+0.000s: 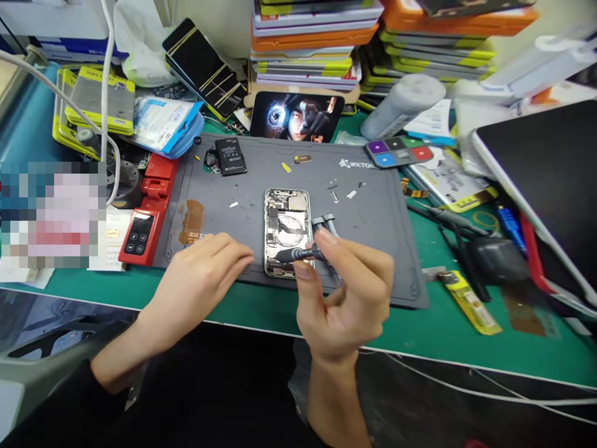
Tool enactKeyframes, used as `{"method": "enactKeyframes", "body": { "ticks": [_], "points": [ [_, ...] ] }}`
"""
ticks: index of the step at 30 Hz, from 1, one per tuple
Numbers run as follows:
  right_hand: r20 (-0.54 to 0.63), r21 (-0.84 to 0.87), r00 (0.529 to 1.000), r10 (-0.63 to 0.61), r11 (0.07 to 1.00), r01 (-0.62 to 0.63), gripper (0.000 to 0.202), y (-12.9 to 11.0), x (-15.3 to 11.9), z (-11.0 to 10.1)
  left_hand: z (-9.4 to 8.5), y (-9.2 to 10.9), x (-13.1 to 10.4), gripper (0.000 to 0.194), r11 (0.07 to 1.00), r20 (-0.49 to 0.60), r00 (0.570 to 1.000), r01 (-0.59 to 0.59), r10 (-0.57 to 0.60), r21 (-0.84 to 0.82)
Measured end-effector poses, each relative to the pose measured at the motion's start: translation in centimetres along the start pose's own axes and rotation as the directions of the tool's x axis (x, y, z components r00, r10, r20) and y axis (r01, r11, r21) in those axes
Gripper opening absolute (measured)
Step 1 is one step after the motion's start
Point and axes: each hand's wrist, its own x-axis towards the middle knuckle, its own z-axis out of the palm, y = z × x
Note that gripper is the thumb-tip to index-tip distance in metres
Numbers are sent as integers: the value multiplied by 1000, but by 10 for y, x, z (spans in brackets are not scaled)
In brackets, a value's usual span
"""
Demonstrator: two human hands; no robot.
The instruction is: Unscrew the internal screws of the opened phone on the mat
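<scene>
An opened phone point(298, 203) with its inner parts bare lies upright on the dark grey repair mat point(224, 205). My right hand point(347, 292) pinches a screwdriver point(302, 252) between thumb and fingers. The shaft slants left over the phone's lower part; whether the tip touches it I cannot tell. To the left of the phone is my left hand point(205, 274), fingers bent and pressed together. Its thumb and anything in its grasp are hidden. Grey screwdrivers point(326, 222) lie beside the phone, partly behind my right hand. A black battery point(231, 157) rests at the mat's upper left.
Small metal pieces point(334, 195) are scattered on the mat. A red device with buttons point(138, 233) borders its left side. Behind stand a lit screen point(298, 117) and stacked boxes point(308, 53). A spray can point(403, 106) and a dark laptop-like panel point(545, 186) are at right.
</scene>
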Motion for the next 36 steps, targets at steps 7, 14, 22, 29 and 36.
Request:
{"method": "enactKeyframes", "body": {
  "ticks": [7, 14, 22, 29, 36],
  "points": [
    [-11, 35, 1000, 27, 999, -27, 72, 0, -3, 0, -24, -37, 47, 18, 796, 53, 988, -151, 148, 587],
    [38, 65, 997, 67, 995, -70, 79, -2, -9, -2, -17, -54, 65, 18, 792, 77, 982, -186, 175, 582],
    [37, 107, 988, 148, 983, -151, 85, -2, -13, -3, -11, -56, 63, 21, 796, 89, 981, -194, 175, 573],
    [33, 118, 986, 164, 979, -167, 86, -2, -13, -3, -10, -51, 58, 14, 897, 62, 981, -194, 184, 398],
    [31, 102, 981, 194, 975, -196, 89, -2, -18, -4, -9, -43, 48, 14, 942, 160, 972, -212, 174, 261]
  ]
}}
